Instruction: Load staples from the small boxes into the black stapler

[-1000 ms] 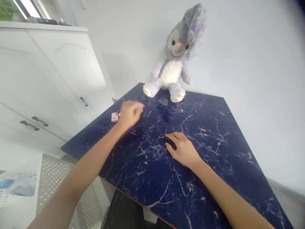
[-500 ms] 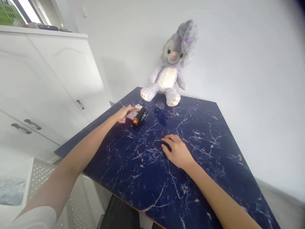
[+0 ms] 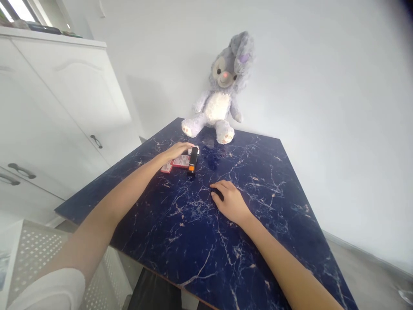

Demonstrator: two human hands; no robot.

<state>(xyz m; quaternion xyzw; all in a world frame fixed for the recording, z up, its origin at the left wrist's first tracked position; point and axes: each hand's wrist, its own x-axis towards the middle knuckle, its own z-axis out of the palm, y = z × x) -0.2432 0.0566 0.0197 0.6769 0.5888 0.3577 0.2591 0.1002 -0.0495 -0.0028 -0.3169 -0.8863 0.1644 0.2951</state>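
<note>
Left hand (image 3: pixel 177 150): by the black stapler (image 3: pixel 193 159); I can't tell if it grips.
Right hand (image 3: pixel 229 199): loose, on the blue table (image 3: pixel 258 185).
Red-white boxes (image 3: pixel 181 161): stapler's 9 o'clock.

A soft white sleeve (image 3: pixel 64 284) goes round the left arm (image 3: pixel 124 196), far behind the bare left hand (image 3: pixel 177 150). The right hand (image 3: pixel 230 201) is bare too.

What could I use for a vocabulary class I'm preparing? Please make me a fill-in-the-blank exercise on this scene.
1. The marbled tabletop is dark ____ in colour.
2. The black object has a small patch coloured ____.
3. Nearer to that black object is the person's ____ grip.
4. The plush toy is neither standing nor lying but ____.

Missing words: blue; orange; left; sitting.
</note>
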